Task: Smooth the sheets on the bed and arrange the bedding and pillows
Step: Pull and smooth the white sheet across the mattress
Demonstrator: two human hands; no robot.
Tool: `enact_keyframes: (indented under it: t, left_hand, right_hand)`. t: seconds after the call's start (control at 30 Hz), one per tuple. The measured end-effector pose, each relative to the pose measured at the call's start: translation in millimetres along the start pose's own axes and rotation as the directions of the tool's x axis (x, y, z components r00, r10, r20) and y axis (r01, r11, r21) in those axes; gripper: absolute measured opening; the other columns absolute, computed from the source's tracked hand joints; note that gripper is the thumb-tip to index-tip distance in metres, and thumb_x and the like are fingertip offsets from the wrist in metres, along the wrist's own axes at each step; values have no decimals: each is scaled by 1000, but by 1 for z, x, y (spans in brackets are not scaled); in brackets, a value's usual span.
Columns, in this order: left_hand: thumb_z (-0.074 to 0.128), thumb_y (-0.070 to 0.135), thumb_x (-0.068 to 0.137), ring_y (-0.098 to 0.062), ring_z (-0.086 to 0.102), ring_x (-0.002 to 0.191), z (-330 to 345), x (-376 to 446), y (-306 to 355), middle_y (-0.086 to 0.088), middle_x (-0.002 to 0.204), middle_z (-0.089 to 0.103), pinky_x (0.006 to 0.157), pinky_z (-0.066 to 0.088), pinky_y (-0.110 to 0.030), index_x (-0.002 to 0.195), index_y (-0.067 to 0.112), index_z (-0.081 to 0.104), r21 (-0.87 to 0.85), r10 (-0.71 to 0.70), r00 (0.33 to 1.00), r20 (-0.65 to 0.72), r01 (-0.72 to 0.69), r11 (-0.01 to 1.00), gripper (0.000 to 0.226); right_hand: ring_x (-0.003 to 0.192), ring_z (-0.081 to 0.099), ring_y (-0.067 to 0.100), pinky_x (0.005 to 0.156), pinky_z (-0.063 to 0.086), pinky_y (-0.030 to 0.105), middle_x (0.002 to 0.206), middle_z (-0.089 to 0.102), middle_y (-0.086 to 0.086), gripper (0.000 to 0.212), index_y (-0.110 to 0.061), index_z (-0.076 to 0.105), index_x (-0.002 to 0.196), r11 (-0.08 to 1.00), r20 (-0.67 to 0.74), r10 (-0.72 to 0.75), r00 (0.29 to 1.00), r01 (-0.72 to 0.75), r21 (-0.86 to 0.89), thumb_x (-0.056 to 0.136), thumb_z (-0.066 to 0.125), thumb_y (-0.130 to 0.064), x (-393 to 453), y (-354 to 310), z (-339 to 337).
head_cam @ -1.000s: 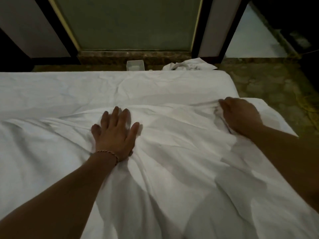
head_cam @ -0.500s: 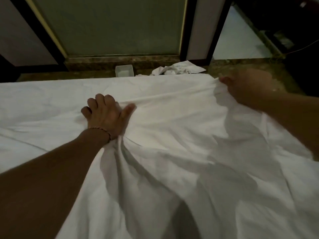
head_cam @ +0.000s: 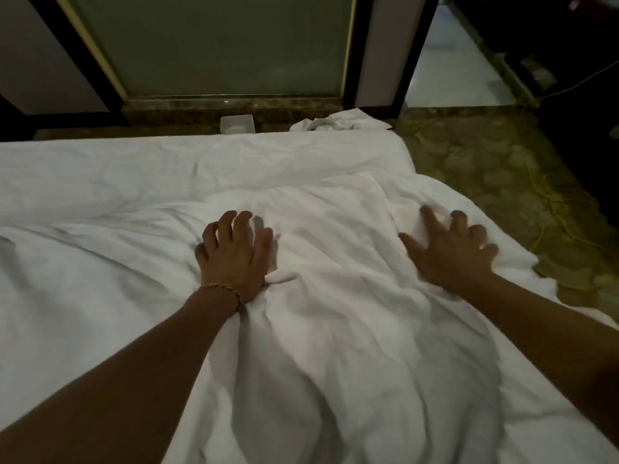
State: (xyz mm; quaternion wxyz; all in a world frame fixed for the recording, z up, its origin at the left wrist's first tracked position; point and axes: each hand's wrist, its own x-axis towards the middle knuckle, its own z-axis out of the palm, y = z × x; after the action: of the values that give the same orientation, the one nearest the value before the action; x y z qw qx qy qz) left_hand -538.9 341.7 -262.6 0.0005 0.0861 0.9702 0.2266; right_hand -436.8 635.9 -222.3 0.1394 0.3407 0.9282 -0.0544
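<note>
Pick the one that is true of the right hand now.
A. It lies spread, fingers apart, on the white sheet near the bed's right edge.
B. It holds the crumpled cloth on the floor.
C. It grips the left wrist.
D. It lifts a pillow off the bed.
A: the right hand lies with fingers spread on the sheet, apart from the left hand, near the bed's right edge.

White bed (head_cam: pixel 100 169), rumpled white sheet (head_cam: pixel 335 329) spread on it, both hands pressing the sheet
</note>
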Motion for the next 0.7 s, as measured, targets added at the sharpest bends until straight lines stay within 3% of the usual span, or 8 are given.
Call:
enact_keyframes:
  t: [0.1, 0.2, 0.3, 0.4, 0.47, 0.53, 0.6, 0.7]
  left_hand:
    - [18, 70, 89, -27, 15, 145, -2, -26, 13, 5, 160, 22, 114, 18, -52, 149, 34, 29, 28, -12, 997, 70, 10, 1000, 71]
    - [16, 69, 92, -22, 0, 150, -7, -65, 30, 10, 164, 6, 117, 12, -53, 153, 43, 15, 44, 46, 984, 170, -54, 998, 66]
    - [13, 72, 93, -22, -13, 151, -10, -107, 44, 14, 165, -9, 119, 3, -55, 154, 48, 0, 50, 66, 969, 238, -80, 996, 67]
    - [5, 75, 89, -26, -21, 150, -9, -145, 41, 14, 163, -22, 120, -4, -55, 150, 51, -17, 131, 85, 951, 296, -129, 983, 69]
    - [0, 77, 86, -27, -22, 149, -11, -168, 29, 13, 162, -26, 120, -4, -55, 148, 51, -22, 208, 109, 937, 332, -185, 961, 71]
    - [4, 75, 90, -28, -23, 149, -15, -184, 19, 11, 162, -26, 120, -4, -55, 148, 51, -24, 250, 104, 931, 351, -200, 947, 68]
    - [6, 74, 91, -28, -22, 150, -18, -195, 14, 10, 163, -24, 120, -4, -56, 149, 51, -22, 258, 63, 934, 353, -162, 952, 69]
    - [5, 75, 89, -28, -21, 150, -18, -208, 21, 10, 163, -23, 120, -2, -56, 150, 50, -20, 232, 34, 940, 340, -119, 965, 71]
  right_hand:
    - [146, 11, 42, 110, 17, 66, 162, 7, 9, 67, -41, -3, 154, 971, -41, -198, 979, 190, -142, 95, 14, -68, -36, -6, 7]
    - [150, 2, 36, 114, 11, 64, 165, 3, 5, 66, -40, -4, 155, 915, -117, -396, 911, 381, -133, 95, 8, -65, -73, -12, 7]
    - [151, -3, 32, 115, 7, 63, 166, -2, 1, 68, -41, -4, 154, 848, -77, -530, 845, 525, -75, 94, 7, -69, -119, -22, 23]
    - [152, 4, 31, 115, 10, 63, 165, 7, -6, 68, -44, 8, 154, 748, -21, -650, 760, 635, -194, 92, 3, -71, -137, 11, 53]
    - [152, -3, 25, 118, 5, 54, 165, 1, -11, 70, -45, 4, 154, 800, 2, -564, 826, 547, -246, 88, -5, -68, -120, 64, 60]
    - [150, -15, 21, 120, -6, 49, 164, -14, -13, 68, -43, -9, 154, 884, 25, -386, 922, 377, -277, 89, -8, -65, -105, 118, 58]
    - [150, -16, 24, 120, -1, 55, 163, -18, -12, 65, -41, -12, 154, 907, 15, -318, 948, 309, -284, 95, 3, -65, -107, 137, 50]
    - [151, -7, 33, 116, 6, 63, 164, -15, -4, 72, -40, -13, 153, 951, -7, -278, 960, 274, -145, 93, 9, -71, -133, 110, 46]
